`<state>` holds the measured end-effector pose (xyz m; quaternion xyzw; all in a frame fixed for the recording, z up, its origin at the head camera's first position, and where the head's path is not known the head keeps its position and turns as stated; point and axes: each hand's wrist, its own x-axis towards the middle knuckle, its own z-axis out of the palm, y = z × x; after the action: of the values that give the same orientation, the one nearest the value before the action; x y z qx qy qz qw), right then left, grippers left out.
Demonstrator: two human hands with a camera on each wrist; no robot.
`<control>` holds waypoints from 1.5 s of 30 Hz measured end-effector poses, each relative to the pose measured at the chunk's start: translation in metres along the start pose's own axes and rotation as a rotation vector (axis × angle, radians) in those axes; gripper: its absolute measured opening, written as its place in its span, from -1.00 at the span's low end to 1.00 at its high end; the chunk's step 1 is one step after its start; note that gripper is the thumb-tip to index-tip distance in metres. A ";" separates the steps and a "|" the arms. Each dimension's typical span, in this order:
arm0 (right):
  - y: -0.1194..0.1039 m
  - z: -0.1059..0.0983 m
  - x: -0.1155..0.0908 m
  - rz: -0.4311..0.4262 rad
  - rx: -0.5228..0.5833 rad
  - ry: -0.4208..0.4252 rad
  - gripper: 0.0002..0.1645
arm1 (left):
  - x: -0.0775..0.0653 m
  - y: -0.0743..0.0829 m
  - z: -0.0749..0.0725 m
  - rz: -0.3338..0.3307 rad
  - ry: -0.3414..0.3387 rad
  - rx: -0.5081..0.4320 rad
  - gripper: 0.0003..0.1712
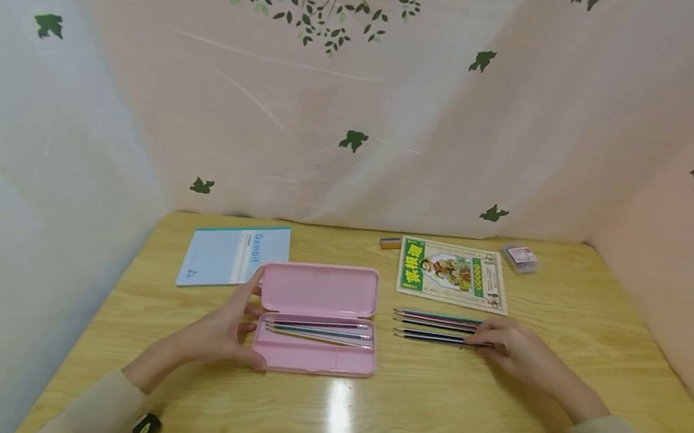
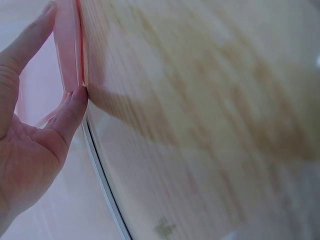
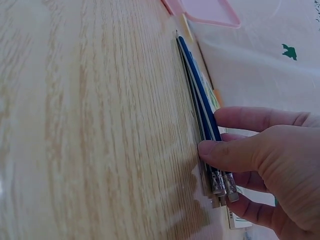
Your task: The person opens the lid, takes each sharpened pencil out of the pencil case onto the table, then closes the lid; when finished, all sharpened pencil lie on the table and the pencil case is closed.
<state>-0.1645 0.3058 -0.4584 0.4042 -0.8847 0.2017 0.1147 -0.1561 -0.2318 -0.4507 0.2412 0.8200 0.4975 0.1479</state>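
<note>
A pink pencil case (image 1: 313, 360) lies with its lid raised, several pencils (image 1: 317, 331) in its rear compartment. My left hand (image 1: 217, 330) holds the case's left end, thumb at the front corner and fingers along the side and lid. In the left wrist view, fingertips (image 2: 76, 97) touch the pink edge. To the right of the case, my right hand (image 1: 517, 351) pinches dark blue pencils (image 3: 197, 82) near their metal-capped ends, thumb on the near side. Their points face the case. Other pencils (image 1: 434, 317) lie side by side just behind them, partly under this hand.
A light blue notebook (image 1: 231, 257) lies behind the case at the left. At the back right are an illustrated booklet (image 1: 455, 274), a small orange and dark block (image 1: 390, 243), and a small clear box (image 1: 520, 258). A patterned curtain (image 1: 359, 105) hangs behind the wooden table (image 1: 427, 422).
</note>
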 end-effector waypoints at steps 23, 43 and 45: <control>0.003 -0.001 0.003 0.013 -0.025 -0.007 -0.54 | 0.004 0.002 -0.002 0.019 -0.003 -0.006 0.75; -0.002 -0.004 0.006 0.023 0.025 0.001 -0.57 | 0.002 0.005 -0.001 0.014 -0.006 -0.004 0.74; -0.002 -0.004 0.006 0.023 0.033 0.002 -0.57 | 0.001 0.005 -0.001 0.013 -0.008 -0.002 0.74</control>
<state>-0.1666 0.3023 -0.4519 0.3955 -0.8858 0.2181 0.1064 -0.1564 -0.2297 -0.4458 0.2484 0.8173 0.4984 0.1480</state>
